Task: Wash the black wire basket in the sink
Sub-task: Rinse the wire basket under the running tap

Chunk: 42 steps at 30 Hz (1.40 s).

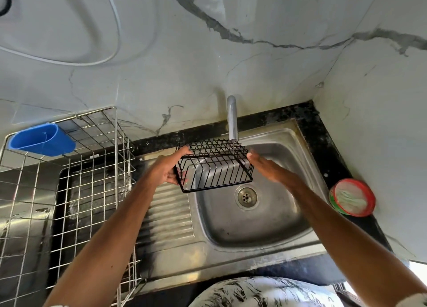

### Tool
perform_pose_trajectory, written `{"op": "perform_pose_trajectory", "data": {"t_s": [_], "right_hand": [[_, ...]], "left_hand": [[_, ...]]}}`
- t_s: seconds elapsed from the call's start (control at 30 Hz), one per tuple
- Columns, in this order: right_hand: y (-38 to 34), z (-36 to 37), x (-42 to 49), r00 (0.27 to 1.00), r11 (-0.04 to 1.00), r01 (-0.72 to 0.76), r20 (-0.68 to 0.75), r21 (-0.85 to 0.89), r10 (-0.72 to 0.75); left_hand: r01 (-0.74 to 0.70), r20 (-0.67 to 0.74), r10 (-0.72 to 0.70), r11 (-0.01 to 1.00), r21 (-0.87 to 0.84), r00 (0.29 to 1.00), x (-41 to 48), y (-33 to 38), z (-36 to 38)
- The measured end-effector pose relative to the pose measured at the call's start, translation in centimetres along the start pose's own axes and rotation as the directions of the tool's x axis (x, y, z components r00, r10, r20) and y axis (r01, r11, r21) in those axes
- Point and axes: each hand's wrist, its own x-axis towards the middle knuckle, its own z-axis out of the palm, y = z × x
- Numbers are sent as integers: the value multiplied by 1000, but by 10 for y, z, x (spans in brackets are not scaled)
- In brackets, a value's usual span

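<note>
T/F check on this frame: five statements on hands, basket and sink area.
1. The left hand grips the black wire basket by its left side. True.
2. The basket lies on the drain. False: it is held up over the sink, under the tap; the drain is uncovered.
3. The right hand has straight fingers at the basket's right side. True.
4. The blue cup hangs on the black basket. False: it hangs on the steel dish rack.
5. The red-rimmed tub sits in the sink. False: it stands on the counter, right of the sink.
</note>
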Motion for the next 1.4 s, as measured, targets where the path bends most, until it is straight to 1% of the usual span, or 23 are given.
{"op": "perform_pose_trajectory", "data": {"t_s": [0.03,0.07,0.1,0.13,0.17,0.2,0.27,0.37,0.5,0.6,0.67,0.8,0.87,1.0,1.1,1.2,1.27,1.33,1.4], "right_hand": [[5,-2,5,996,989,-72,63,126,64],[7,-3,10,989,955,-120,114,271,92],[8,-3,16,986,902,-136,141,410,84],[8,-3,19,986,855,-141,146,499,77],[5,-4,20,987,825,-142,143,546,76],[2,-6,20,986,819,-149,143,554,83],[-3,-10,20,983,851,-155,165,502,81],[-10,-14,22,984,888,-158,146,431,104],[-9,-20,22,992,889,-118,99,443,82],[-12,-22,14,995,892,-101,69,440,78],[-10,-20,12,995,897,-98,59,431,80],[-11,-16,10,996,900,-79,3,428,86],[-15,-15,9,995,888,-50,-54,456,83],[-25,-12,17,988,865,11,-139,501,68],[-39,-7,24,996,880,1,-78,474,41],[-38,-4,26,999,899,-21,33,437,7],[-30,-3,24,995,925,-41,99,377,4],[-20,0,20,993,953,-30,115,302,-5],[-8,0,15,998,958,-23,68,285,4]], "left_hand": [[-10,14,10,1000,-11,1000,-2,-2,1],[-19,25,19,1000,-22,1000,-4,-4,2],[-33,28,34,999,-31,999,-5,-7,2],[-51,29,52,998,-35,998,-6,-10,3],[-73,29,74,997,-36,997,-7,-13,4],[-88,36,90,995,-36,995,-9,-15,5],[-84,51,86,996,-42,995,-11,-18,8],[-66,85,68,997,-27,994,-10,-24,12],[-97,90,100,994,-40,991,-6,-30,17],[-151,106,150,989,-2,983,-4,-29,23],[-160,111,159,987,-2,981,-2,-28,26],[-133,92,137,990,-52,986,4,-26,25],[-128,85,135,989,-80,987,7,-25,23],[-81,64,94,978,-191,994,8,-26,14],[-56,72,74,974,-218,995,4,-31,2],[-83,80,98,980,-181,992,0,-41,-10],[-115,95,128,985,-127,987,0,-48,-14],[-132,109,143,986,-97,984,1,-50,-9],[-148,133,164,981,-126,977,0,-45,0]]}}
